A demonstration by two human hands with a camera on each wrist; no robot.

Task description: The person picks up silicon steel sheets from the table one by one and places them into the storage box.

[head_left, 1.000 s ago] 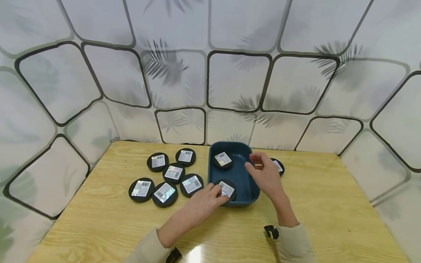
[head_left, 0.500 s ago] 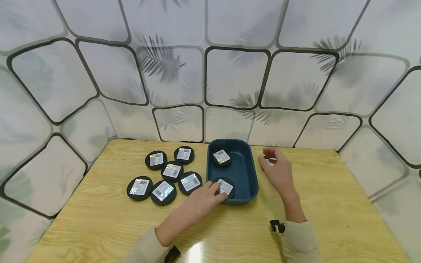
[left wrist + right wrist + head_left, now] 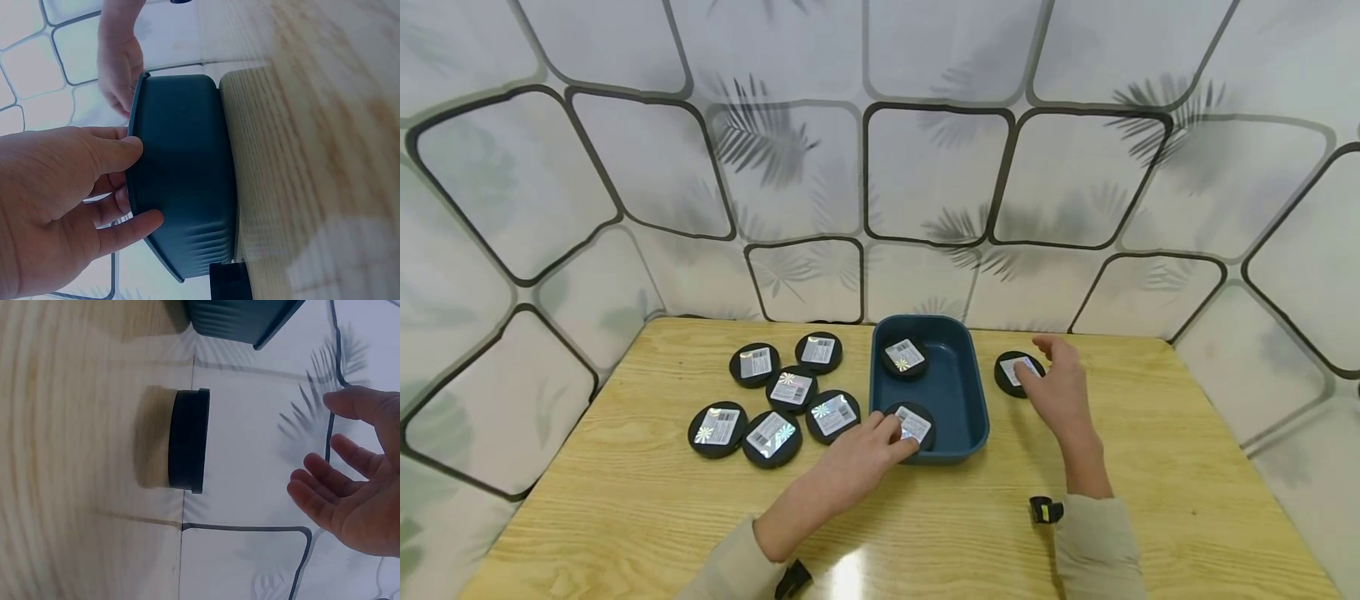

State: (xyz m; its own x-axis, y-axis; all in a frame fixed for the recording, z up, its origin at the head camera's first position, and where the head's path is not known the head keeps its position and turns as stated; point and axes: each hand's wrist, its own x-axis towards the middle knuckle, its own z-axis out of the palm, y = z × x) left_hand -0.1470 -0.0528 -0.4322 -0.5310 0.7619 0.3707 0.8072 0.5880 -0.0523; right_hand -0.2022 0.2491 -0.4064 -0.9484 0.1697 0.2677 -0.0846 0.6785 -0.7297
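Note:
A dark blue rectangular bin (image 3: 955,400) stands on the table. Two flat, round black containers with white labels lie in it, one at the back (image 3: 905,358) and one at the front (image 3: 913,427). My left hand (image 3: 857,462) holds the bin's front left corner. In the left wrist view its thumb (image 3: 125,150) presses the outer wall while other fingers reach over the rim. Right of the bin, another round black container (image 3: 1009,379) rests on the table. My right hand (image 3: 1060,392) hovers just above and beside it, fingers loosely spread and holding nothing; the right wrist view shows a gap between them.
Several more round black containers, including a near one (image 3: 717,430) and a far one (image 3: 818,352), lie left of the bin on the wooden table (image 3: 1157,467). A patterned curtain (image 3: 940,175) rises behind the table's back edge.
My right hand has moved right, from over the bin's right rim to beyond it, uncovering the round container there. The left hand stays at the bin's corner. The head view has shifted slightly.

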